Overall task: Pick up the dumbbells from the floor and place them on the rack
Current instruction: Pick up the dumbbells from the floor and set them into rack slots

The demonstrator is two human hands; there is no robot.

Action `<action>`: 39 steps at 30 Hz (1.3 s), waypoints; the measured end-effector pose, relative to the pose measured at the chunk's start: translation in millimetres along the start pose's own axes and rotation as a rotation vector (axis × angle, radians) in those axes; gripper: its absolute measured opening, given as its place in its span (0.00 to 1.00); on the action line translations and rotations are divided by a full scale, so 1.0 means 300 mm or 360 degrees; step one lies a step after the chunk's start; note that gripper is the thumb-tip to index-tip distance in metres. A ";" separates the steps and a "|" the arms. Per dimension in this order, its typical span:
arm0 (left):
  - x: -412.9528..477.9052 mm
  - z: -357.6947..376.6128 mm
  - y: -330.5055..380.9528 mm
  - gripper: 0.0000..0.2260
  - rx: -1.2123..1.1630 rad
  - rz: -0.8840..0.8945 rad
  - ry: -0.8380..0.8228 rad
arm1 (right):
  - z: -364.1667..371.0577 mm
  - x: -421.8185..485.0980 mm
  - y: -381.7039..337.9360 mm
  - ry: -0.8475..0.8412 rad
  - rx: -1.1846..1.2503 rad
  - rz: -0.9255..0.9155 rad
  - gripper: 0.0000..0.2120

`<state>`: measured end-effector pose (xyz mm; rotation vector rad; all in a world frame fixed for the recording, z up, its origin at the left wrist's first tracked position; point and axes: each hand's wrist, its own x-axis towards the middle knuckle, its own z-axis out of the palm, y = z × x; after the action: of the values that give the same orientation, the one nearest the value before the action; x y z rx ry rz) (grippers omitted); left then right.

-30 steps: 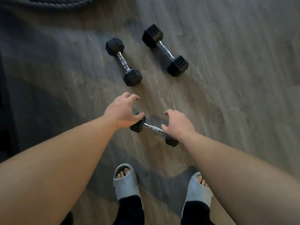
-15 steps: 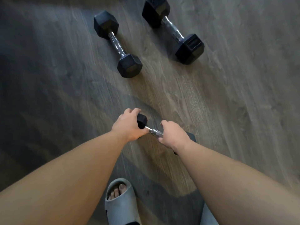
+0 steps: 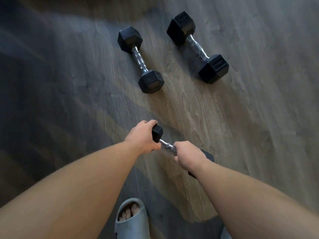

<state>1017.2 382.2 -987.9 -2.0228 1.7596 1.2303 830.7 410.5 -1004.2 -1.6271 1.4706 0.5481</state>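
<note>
A small black hex dumbbell (image 3: 158,133) with a chrome handle is held in both hands above the wood floor. My left hand (image 3: 143,137) wraps its left head. My right hand (image 3: 188,155) is closed round the handle and hides most of the right head. Two larger black hex dumbbells lie on the floor beyond: the middle dumbbell (image 3: 140,59) and, to its right, the biggest dumbbell (image 3: 197,47). No rack is in view.
The floor (image 3: 250,135) is grey-brown wood planks, shadowed on the left. My left foot in a grey slide sandal (image 3: 132,221) stands at the bottom, below my arms.
Both hands closed on the small dumbbell. The view has shifted, so the two floor dumbbells now sit further right and lower in the frame.
</note>
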 end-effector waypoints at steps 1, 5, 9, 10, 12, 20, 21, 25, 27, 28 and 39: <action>-0.013 -0.049 0.004 0.37 0.0017 0.0019 0.0008 | -0.027 -0.015 -0.028 0.0023 0.0025 0.0001 0.05; -0.105 -0.300 0.022 0.38 0.0068 0.0035 0.0078 | -0.192 -0.110 -0.187 0.0078 0.0162 -0.0030 0.07; -0.268 -0.615 0.057 0.42 0.0067 -0.0035 0.0214 | -0.412 -0.255 -0.389 0.0147 0.0169 -0.0130 0.05; -0.319 -0.699 0.066 0.41 0.0040 -0.0078 0.0258 | -0.469 -0.299 -0.447 0.0171 0.0168 -0.0148 0.05; -0.424 -0.869 0.079 0.36 -0.0011 -0.0158 0.0336 | -0.583 -0.390 -0.564 0.0230 0.0157 -0.0196 0.05; -0.871 -1.486 0.086 0.34 -0.0019 -0.0221 0.0576 | -0.963 -0.763 -1.048 0.0349 0.0085 -0.0415 0.05; -0.923 -1.554 0.081 0.34 -0.0006 -0.0224 0.0596 | -0.996 -0.807 -1.105 0.0361 0.0071 -0.0450 0.06; -1.123 -1.789 0.044 0.31 0.0004 -0.0274 0.0642 | -1.098 -0.967 -1.329 0.0388 0.0072 -0.0546 0.05; -1.218 -1.891 0.022 0.32 -0.0001 -0.0301 0.0676 | -1.136 -1.032 -1.433 0.0397 0.0077 -0.0599 0.06; -1.262 -1.938 0.009 0.33 0.0010 -0.0310 0.0698 | -1.153 -1.063 -1.484 0.0396 0.0081 -0.0617 0.06; -1.631 -2.363 -0.198 0.37 0.0007 -0.0449 0.0884 | -1.291 -1.280 -2.014 0.0434 -0.0014 -0.0809 0.05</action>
<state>1415.7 314.4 -225.0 -2.6760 1.5754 0.6147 1241.8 284.1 -313.2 -2.0487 1.1664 0.0467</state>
